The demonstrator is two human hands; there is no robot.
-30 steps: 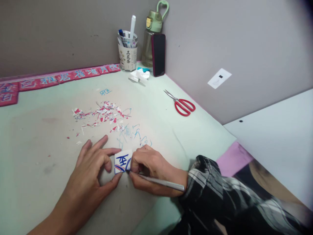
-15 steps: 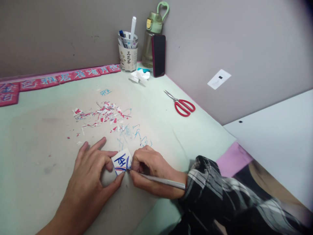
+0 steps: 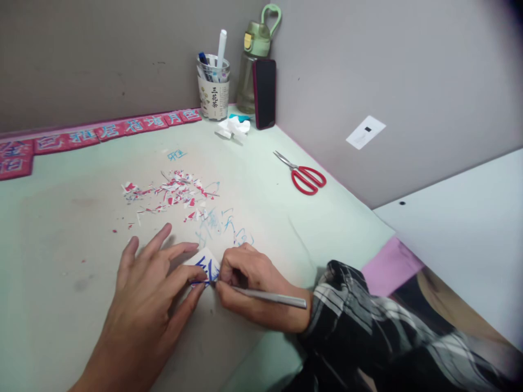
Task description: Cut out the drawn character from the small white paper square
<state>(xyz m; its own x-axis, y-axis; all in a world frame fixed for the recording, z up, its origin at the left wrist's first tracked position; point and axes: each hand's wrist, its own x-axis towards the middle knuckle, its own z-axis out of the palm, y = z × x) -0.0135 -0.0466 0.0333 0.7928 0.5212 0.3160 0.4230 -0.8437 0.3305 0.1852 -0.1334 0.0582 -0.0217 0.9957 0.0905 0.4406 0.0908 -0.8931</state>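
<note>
At the near edge of the desk [image 3: 61, 228], the left hand [image 3: 151, 288] pins a small card [image 3: 204, 264] flat, fingers closed on its edge. The right hand [image 3: 253, 283] is clamped round a thin metal knife [image 3: 269, 297], its tip at the card's blue character. I judge the cutting partway: blue strokes remain uncut. Beyond lie scraps [image 3: 167, 193] at mid-desk, then scissors [image 3: 304, 175] toward the right edge. Red tiles [image 3: 102, 130] line the far edge. In the far corner a cup [image 3: 213, 90] reads 三花茶, beside a bottle [image 3: 253, 60] and phone [image 3: 265, 92].
</note>
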